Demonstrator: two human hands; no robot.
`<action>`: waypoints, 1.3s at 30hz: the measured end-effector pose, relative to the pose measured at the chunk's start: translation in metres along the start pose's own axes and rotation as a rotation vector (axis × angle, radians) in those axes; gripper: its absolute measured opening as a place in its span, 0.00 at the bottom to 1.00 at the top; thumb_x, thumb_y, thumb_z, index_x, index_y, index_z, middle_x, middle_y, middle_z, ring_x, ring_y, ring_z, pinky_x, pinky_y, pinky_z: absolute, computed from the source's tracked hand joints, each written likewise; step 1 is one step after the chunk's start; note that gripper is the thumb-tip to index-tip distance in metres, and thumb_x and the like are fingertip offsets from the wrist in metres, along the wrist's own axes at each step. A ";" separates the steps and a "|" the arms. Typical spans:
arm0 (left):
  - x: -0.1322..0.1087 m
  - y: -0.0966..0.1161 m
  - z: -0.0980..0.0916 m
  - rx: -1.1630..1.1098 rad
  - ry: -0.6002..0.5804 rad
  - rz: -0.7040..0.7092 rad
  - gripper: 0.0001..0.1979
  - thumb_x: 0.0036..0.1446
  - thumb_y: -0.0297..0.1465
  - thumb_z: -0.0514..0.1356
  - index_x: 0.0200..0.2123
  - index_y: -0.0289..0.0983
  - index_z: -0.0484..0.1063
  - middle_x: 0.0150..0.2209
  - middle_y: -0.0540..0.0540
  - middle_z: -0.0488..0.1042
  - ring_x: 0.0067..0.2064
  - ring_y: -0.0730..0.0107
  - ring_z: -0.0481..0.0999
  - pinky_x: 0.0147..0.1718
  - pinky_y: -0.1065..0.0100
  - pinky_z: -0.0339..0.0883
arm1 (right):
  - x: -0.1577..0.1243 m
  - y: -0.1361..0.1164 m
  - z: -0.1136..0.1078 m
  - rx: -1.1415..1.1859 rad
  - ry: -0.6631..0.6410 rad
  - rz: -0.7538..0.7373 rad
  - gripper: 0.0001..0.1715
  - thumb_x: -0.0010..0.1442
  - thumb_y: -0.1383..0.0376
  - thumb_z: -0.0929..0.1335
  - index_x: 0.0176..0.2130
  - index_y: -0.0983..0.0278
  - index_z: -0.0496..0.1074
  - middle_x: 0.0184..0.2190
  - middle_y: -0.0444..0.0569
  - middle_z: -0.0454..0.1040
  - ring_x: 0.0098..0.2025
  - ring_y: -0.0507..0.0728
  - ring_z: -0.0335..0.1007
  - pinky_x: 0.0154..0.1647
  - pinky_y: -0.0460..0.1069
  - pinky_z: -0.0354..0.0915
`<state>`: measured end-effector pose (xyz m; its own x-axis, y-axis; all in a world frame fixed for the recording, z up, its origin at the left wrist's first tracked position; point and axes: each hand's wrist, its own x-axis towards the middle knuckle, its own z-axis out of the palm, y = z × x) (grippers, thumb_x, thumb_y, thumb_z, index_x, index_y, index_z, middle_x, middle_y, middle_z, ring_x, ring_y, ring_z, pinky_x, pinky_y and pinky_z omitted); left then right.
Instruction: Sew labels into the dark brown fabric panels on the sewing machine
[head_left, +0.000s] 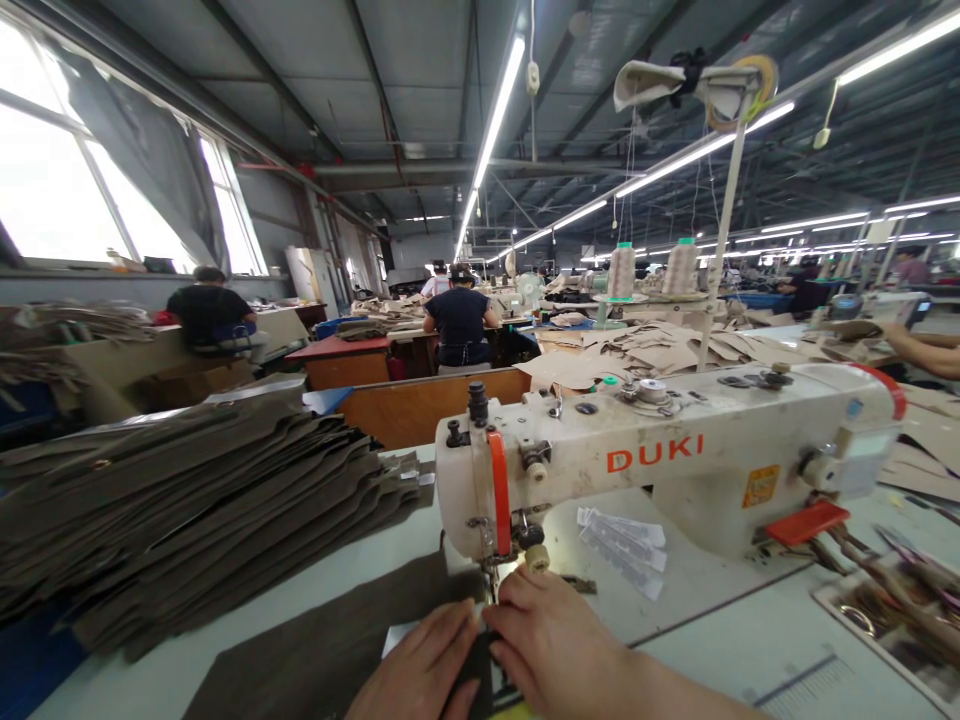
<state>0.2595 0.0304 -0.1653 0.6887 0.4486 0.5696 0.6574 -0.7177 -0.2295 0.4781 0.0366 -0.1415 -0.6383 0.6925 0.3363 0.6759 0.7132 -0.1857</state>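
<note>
A white sewing machine [555,465] marked DUKI stands in front of me. A flat piece of dark fabric [322,640] lies on the table and runs under its needle area. My left hand [424,660] rests on this fabric with fingers stretched out, and a small white piece [395,637] shows beside it. Close to the needle, my right hand [559,640] has its fingers bent and pressed together at the fabric's right edge. What lies between those fingertips is hidden. Both hands' fingertips almost meet just below the presser foot.
A tall stack of dark fabric pieces [225,510] is on the left. Clear printed strips [626,545] lie on the machine bed. At right is a tray [877,640] with scissors and small parts. Thread cones [621,272] stand behind. Co-workers [459,325] sit further off.
</note>
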 end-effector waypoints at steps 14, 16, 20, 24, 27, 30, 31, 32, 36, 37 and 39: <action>0.013 -0.003 0.015 -0.065 -0.043 -0.082 0.18 0.60 0.29 0.55 0.54 0.39 0.70 0.51 0.44 0.78 0.49 0.64 0.79 0.48 0.65 0.73 | 0.000 0.002 -0.001 -0.067 0.032 0.056 0.06 0.64 0.69 0.66 0.40 0.65 0.73 0.38 0.50 0.74 0.41 0.59 0.67 0.48 0.51 0.63; 0.010 0.000 0.013 -0.056 -0.035 -0.043 0.19 0.59 0.30 0.56 0.55 0.39 0.69 0.51 0.45 0.77 0.50 0.64 0.78 0.49 0.67 0.72 | 0.000 0.002 0.000 -0.085 0.020 0.047 0.05 0.64 0.69 0.66 0.39 0.65 0.73 0.37 0.50 0.73 0.41 0.59 0.67 0.47 0.51 0.63; 0.007 0.004 0.011 -0.010 -0.012 0.017 0.20 0.58 0.29 0.57 0.54 0.37 0.69 0.50 0.44 0.78 0.49 0.65 0.78 0.50 0.70 0.71 | -0.001 0.002 0.002 -0.105 0.039 0.034 0.05 0.63 0.71 0.66 0.36 0.64 0.72 0.34 0.50 0.72 0.39 0.58 0.67 0.46 0.51 0.62; 0.009 0.004 0.011 0.015 0.014 0.040 0.18 0.59 0.30 0.56 0.53 0.36 0.69 0.49 0.43 0.79 0.48 0.65 0.79 0.50 0.71 0.71 | -0.003 0.003 0.003 -0.110 0.047 0.042 0.05 0.63 0.71 0.67 0.35 0.65 0.72 0.33 0.49 0.72 0.38 0.58 0.66 0.44 0.50 0.62; 0.011 0.004 0.012 0.025 0.018 0.033 0.17 0.59 0.30 0.55 0.52 0.36 0.70 0.49 0.44 0.79 0.48 0.66 0.79 0.48 0.71 0.72 | -0.003 0.004 0.004 -0.110 0.037 0.041 0.05 0.63 0.71 0.67 0.34 0.65 0.72 0.32 0.48 0.72 0.38 0.58 0.66 0.44 0.50 0.62; 0.014 0.003 0.013 0.030 0.003 0.032 0.17 0.60 0.30 0.55 0.51 0.36 0.70 0.49 0.44 0.79 0.48 0.66 0.79 0.48 0.72 0.72 | -0.002 0.005 0.004 -0.102 0.025 0.044 0.05 0.63 0.71 0.67 0.34 0.65 0.72 0.33 0.48 0.72 0.38 0.58 0.66 0.43 0.50 0.62; 0.015 0.003 0.013 0.035 -0.003 0.026 0.17 0.60 0.30 0.54 0.52 0.36 0.70 0.49 0.44 0.79 0.48 0.66 0.79 0.48 0.71 0.72 | -0.002 0.005 0.004 -0.104 0.018 0.045 0.04 0.63 0.71 0.67 0.35 0.65 0.72 0.33 0.49 0.72 0.39 0.58 0.66 0.43 0.51 0.62; 0.015 0.003 0.013 0.039 -0.007 0.021 0.17 0.61 0.31 0.54 0.52 0.36 0.70 0.49 0.44 0.79 0.48 0.66 0.79 0.49 0.71 0.71 | -0.002 0.005 0.004 -0.109 0.013 0.048 0.04 0.63 0.71 0.66 0.36 0.65 0.72 0.34 0.49 0.72 0.39 0.59 0.66 0.43 0.51 0.62; 0.015 0.003 0.012 0.032 0.007 0.023 0.17 0.61 0.31 0.54 0.52 0.36 0.70 0.48 0.44 0.79 0.47 0.67 0.79 0.49 0.72 0.70 | -0.003 0.007 0.007 -0.130 0.021 0.029 0.04 0.62 0.72 0.66 0.37 0.65 0.72 0.34 0.50 0.73 0.38 0.59 0.66 0.44 0.52 0.61; 0.014 0.003 0.012 0.028 0.012 0.027 0.17 0.60 0.31 0.55 0.52 0.36 0.70 0.48 0.44 0.79 0.47 0.66 0.79 0.49 0.72 0.71 | -0.003 0.007 0.007 -0.132 0.030 0.020 0.04 0.62 0.72 0.66 0.36 0.65 0.72 0.34 0.50 0.72 0.39 0.59 0.66 0.44 0.52 0.61; 0.014 0.002 0.012 0.028 0.026 0.029 0.17 0.60 0.31 0.55 0.51 0.36 0.71 0.47 0.44 0.80 0.46 0.66 0.80 0.49 0.72 0.71 | -0.003 0.008 0.008 -0.136 0.038 0.002 0.04 0.61 0.72 0.66 0.36 0.65 0.71 0.34 0.50 0.72 0.39 0.59 0.66 0.45 0.51 0.61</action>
<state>0.2743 0.0414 -0.1673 0.6993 0.4137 0.5829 0.6459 -0.7149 -0.2676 0.4822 0.0412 -0.1511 -0.6242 0.6872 0.3717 0.7224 0.6889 -0.0603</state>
